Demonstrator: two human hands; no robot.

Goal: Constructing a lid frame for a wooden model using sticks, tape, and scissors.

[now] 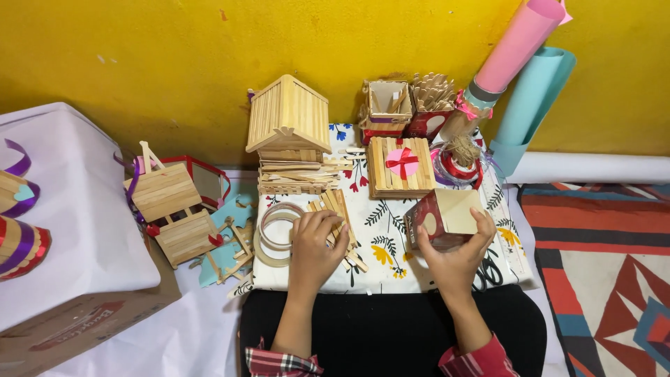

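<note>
My right hand [452,260] grips a small red box [441,218] with a pale top and a round window, held just above the floral cloth [380,241]. My left hand [314,248] rests with its fingers curled on a loose pile of flat wooden sticks [336,209], next to some tape rings [276,230]. A stick-built house [289,119] stands behind, on a stack of stick frames [296,176]. A flat stick panel with a pink heart and red bow [400,165] lies to its right.
An open stick box [386,105] and a holder of sticks [431,94] stand at the back by the yellow wall. Pink [520,42] and teal [534,105] paper rolls lean at the right. Stick crafts [171,206] and a cardboard box [77,314] sit left; scissors [488,272] lie beside my right wrist.
</note>
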